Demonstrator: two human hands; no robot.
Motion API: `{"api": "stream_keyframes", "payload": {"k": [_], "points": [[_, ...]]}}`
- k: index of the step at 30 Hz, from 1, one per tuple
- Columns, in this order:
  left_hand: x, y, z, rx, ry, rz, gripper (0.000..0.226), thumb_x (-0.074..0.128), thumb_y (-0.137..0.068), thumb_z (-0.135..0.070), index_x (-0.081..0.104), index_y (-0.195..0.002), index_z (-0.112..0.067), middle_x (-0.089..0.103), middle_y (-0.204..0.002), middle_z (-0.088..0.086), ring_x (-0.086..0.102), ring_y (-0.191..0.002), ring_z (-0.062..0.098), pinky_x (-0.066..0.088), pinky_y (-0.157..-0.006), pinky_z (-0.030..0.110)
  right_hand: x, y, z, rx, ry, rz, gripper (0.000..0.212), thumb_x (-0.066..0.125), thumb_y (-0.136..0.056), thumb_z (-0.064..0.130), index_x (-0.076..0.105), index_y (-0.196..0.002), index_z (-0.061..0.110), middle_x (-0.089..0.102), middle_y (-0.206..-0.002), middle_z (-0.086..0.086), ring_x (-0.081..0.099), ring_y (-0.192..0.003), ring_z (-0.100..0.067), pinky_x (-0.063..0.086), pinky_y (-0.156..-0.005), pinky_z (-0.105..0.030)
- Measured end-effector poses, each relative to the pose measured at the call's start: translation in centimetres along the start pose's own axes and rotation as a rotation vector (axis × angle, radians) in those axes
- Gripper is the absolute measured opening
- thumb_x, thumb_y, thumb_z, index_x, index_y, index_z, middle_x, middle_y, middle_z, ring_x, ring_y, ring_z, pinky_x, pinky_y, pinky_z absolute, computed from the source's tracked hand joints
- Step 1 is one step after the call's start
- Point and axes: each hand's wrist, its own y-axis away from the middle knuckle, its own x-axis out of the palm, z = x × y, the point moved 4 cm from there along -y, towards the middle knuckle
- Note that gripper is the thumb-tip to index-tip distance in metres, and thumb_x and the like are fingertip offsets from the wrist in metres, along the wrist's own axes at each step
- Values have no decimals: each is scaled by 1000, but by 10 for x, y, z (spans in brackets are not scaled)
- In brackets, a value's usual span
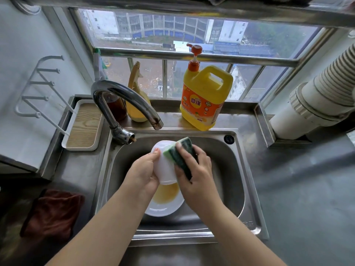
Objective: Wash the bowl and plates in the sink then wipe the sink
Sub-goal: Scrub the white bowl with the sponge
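Head view showed the left hand gripping a white bowl above the steel sink, the right hand clutching a green sponge against it; a soiled plate lay beneath, yellow detergent jug on the window ledge behind.

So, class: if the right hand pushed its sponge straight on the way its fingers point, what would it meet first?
Probably the white bowl: the right hand already presses the green sponge against it, fingers aimed up-left.
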Motion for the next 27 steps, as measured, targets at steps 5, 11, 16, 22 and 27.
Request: {"api": "stream_keyframes", "payload": {"k": [5, 11, 16, 22, 27], "points": [[-11, -2, -5, 21, -40, -68, 26, 46, -99, -22, 57, -111, -2, 65, -101, 16, 61, -89, 30, 45, -89, 52, -1, 20, -31, -26, 41, 65, 52, 66, -75, 14, 54, -120, 39, 50, -128, 3, 46, -115, -16, 41, -101, -32], [-5, 2, 5, 40, -136, -37, 21, 46, -99, -17, 61, -105, -2, 65, -107, 19, 61, -93, 30, 49, -88, 48, -19, -10, -34, 160, -122, 7, 51, 70, -83, 16, 54, -129, 31, 53, -125, 5, 49, -115, -6, 43, -104, -30], [-7, -4, -6, 73, -107, -35, 26, 43, -100, -19, 59, -107, 1, 66, -98, 20, 64, -82, 28, 51, -69, 41, -3, 3, -4, -89, -37, 121, 47, 63, -82, 27, 56, -128, 35, 46, -133, 5, 41, -120, 0, 33, -102, -12], [-16, -5, 0, 126, -190, -46, 18, 50, -97, -15, 60, -101, -2, 65, -95, 17, 62, -81, 27, 53, -75, 44, -11, 6, -37, -13, -15, 144, 50, 68, -75, 15, 58, -121, 32, 54, -125, 5, 53, -114, -16, 46, -96, -39], [-15, -5, -7, 223, -197, -41, 14, 53, -95, -14, 61, -96, -2, 67, -84, 13, 63, -73, 24, 53, -75, 44, -9, -13, -20, 78, -97, 84, 53, 70, -79, 10, 57, -127, 27, 54, -124, 3, 50, -114, -9, 43, -101, -24]]}}
